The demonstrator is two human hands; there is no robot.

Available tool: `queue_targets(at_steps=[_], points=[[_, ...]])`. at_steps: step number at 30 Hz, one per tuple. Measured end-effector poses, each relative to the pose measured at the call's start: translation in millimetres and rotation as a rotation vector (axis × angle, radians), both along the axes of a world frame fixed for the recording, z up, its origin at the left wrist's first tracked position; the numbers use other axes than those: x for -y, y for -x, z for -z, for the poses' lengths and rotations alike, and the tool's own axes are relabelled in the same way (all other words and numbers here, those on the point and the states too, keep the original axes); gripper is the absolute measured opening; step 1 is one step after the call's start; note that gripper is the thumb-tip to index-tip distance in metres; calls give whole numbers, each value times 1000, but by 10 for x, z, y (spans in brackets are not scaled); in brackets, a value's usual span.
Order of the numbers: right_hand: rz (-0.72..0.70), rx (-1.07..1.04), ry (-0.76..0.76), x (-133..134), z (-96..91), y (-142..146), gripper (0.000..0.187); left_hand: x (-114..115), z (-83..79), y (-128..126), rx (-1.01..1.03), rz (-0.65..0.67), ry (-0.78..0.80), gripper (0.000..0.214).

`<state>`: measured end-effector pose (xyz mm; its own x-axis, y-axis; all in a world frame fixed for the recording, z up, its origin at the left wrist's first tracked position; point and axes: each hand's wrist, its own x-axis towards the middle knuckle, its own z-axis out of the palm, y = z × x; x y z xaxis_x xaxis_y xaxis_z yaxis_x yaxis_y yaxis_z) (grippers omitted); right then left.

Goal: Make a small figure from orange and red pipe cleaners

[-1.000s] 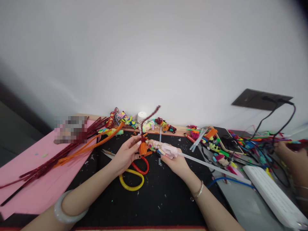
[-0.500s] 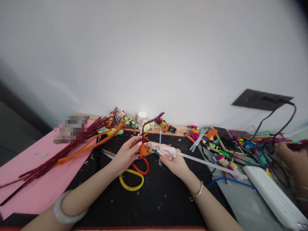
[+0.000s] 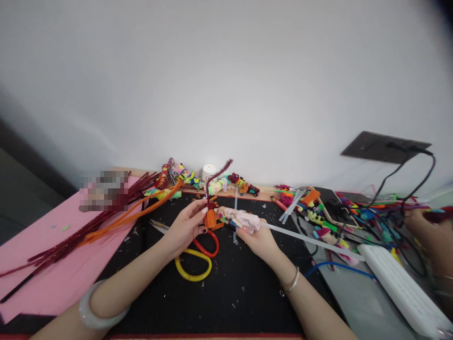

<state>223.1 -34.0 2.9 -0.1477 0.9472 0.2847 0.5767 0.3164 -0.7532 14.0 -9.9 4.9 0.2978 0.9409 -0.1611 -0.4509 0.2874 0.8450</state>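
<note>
Near the middle of the black mat (image 3: 226, 297), my left hand (image 3: 187, 224) pinches a small orange pipe-cleaner piece (image 3: 211, 219) with a dark red pipe cleaner (image 3: 208, 186) sticking up from it and bending right. My right hand (image 3: 260, 238) is wrapped round a pale pink glue gun (image 3: 247, 221); a long clear glue stick (image 3: 311, 241) runs out of its back. The gun's nozzle end points left, close to the orange piece; whether they touch I cannot tell. Scissors (image 3: 193, 265) with one yellow and one red handle lie partly under my left hand.
Dark red pipe cleaners (image 3: 81, 241) and orange ones (image 3: 130, 218) lie on a pink board (image 3: 31, 264) at left. Small colourful figures line the wall around a white jar (image 3: 208, 171). At right are loose glue sticks (image 3: 292, 205), cables, a white power strip (image 3: 399, 288) and another person's hand (image 3: 421, 231).
The orange piece has turned slightly in my left hand, and the red pipe cleaner's tip has shifted left and up. The glue gun stays almost where it was.
</note>
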Motion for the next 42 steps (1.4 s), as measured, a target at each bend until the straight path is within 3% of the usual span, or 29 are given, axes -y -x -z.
queue_targets(at_steps=[15, 22, 27, 32, 34, 37, 39, 42], points=[[26, 95, -25, -23, 4, -45, 10, -16, 19, 21, -3, 12, -13, 31], [237, 249, -16, -59, -13, -116, 8, -23, 24, 24, -61, -15, -34, 31], [357, 467, -29, -91, 15, -224, 26, -15, 54, 23, -151, -15, -83, 31], [382, 595, -89, -102, 88, -240, 36, -14, 53, 25, -345, -34, -221, 31], [363, 564, -168, -88, 66, -203, 43, -5, 35, 19, -429, -16, -287, 30], [218, 433, -306, -37, -24, -115, 54, 21, 23, 3, -504, 0, -415, 23], [60, 301, -398, 20, -85, -44, 49, 39, 43, -5, -527, 12, -519, 20], [-82, 151, -395, 121, -126, 70, 29, 59, 99, -4, -558, 67, -631, 22]])
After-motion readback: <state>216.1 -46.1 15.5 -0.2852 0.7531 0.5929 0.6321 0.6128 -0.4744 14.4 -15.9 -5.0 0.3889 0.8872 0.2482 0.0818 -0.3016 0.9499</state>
